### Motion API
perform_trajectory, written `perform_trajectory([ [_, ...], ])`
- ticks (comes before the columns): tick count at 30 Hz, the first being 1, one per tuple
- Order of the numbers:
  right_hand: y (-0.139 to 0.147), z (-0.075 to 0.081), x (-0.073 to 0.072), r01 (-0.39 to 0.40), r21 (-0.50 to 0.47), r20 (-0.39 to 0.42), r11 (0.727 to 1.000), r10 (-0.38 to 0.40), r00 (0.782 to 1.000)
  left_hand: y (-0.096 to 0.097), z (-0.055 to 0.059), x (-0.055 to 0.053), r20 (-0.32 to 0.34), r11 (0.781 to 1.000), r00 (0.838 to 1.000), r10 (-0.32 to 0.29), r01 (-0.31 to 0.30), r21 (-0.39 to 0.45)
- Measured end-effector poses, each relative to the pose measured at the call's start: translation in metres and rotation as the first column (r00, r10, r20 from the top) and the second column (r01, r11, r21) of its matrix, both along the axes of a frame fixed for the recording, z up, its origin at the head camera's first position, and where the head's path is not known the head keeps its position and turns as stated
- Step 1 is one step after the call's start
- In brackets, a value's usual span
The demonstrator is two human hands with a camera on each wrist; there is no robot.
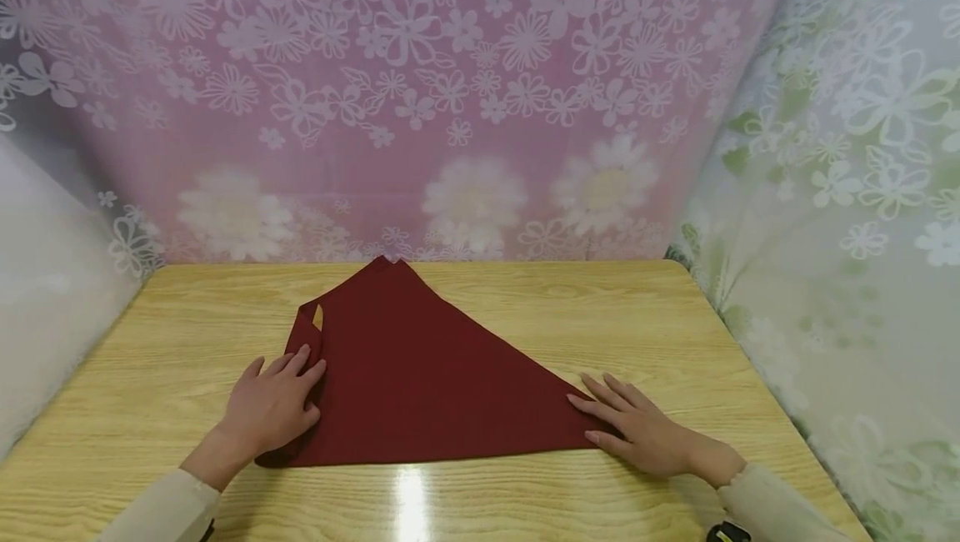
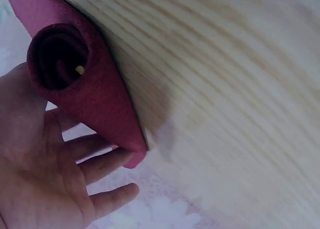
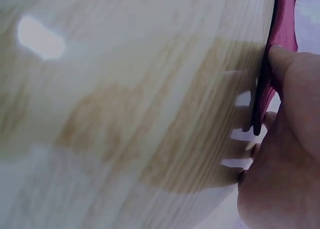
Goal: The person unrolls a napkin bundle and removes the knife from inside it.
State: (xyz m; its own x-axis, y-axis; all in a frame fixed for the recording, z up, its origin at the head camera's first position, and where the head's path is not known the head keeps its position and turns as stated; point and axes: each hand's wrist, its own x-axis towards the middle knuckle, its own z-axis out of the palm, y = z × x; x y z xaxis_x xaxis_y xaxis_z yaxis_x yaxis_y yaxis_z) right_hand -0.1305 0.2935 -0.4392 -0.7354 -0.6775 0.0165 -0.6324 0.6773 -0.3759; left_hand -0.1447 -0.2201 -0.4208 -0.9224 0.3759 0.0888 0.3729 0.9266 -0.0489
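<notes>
A dark red cloth [image 1: 435, 367], folded into a triangle, lies on the table with its point away from me. Its left end is a roll [image 1: 300, 350], whose spiral opening faces the left wrist view. My left hand [image 1: 273, 404] rests against this roll with fingers spread and extended. A small tan patch [image 1: 318, 317] shows at the roll's upper end; I cannot tell whether it is an object or bare table. At the cloth's right corner, my right hand [image 1: 645, 434] presses down with nearly straight fingers. In the right wrist view, the thumb touches the cloth edge [image 3: 285, 24].
The wood-grain table [image 1: 540, 500] has rounded back corners. A pink flowered curtain [image 1: 487, 108] hangs behind it, and a pale flowered one [image 1: 862, 275] stands along the right side. Near my right sleeve is a small black object [image 1: 727, 532].
</notes>
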Motion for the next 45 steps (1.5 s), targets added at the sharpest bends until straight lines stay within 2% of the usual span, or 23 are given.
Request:
perform_trajectory([
  [6,0.002,-0.001,-0.002,0.002,-0.005,-0.032,1.0,-0.002,0.999,0.004,0.001,-0.003,-0.006,0.999,0.999,0.041,-0.041,0.006],
  [10,0.003,-0.001,-0.002,0.002,0.013,-0.012,1.0,-0.001,1.0,0.004,0.0,-0.002,-0.007,0.999,0.999,0.047,-0.047,-0.002],
  [17,0.003,-0.003,-0.002,0.007,0.021,-0.014,1.0,-0.007,1.0,0.001,-0.004,-0.002,-0.09,1.0,0.996,0.011,-0.012,-0.001],
  [23,0.003,-0.004,-0.002,0.012,0.027,-0.013,1.0,-0.011,1.0,-0.005,-0.007,-0.001,-0.13,1.0,0.991,0.015,-0.014,0.01],
  [33,0.003,-0.003,-0.001,0.025,0.023,0.017,0.999,-0.025,1.0,-0.019,-0.004,0.001,-0.114,0.998,0.992,0.052,-0.049,0.032],
  [36,0.004,-0.003,-0.001,0.03,0.032,0.008,0.999,-0.03,1.0,-0.03,-0.007,0.004,-0.137,0.999,0.99,0.036,-0.032,0.034],
  [40,0.003,-0.003,-0.001,0.028,0.031,0.006,0.999,-0.029,1.0,-0.045,-0.013,0.009,-0.186,0.999,0.982,-0.02,0.025,0.026],
  [45,0.001,-0.003,-0.001,0.023,0.026,0.006,0.999,-0.023,1.0,-0.055,-0.018,0.015,-0.155,0.998,0.987,-0.038,0.044,0.038],
])
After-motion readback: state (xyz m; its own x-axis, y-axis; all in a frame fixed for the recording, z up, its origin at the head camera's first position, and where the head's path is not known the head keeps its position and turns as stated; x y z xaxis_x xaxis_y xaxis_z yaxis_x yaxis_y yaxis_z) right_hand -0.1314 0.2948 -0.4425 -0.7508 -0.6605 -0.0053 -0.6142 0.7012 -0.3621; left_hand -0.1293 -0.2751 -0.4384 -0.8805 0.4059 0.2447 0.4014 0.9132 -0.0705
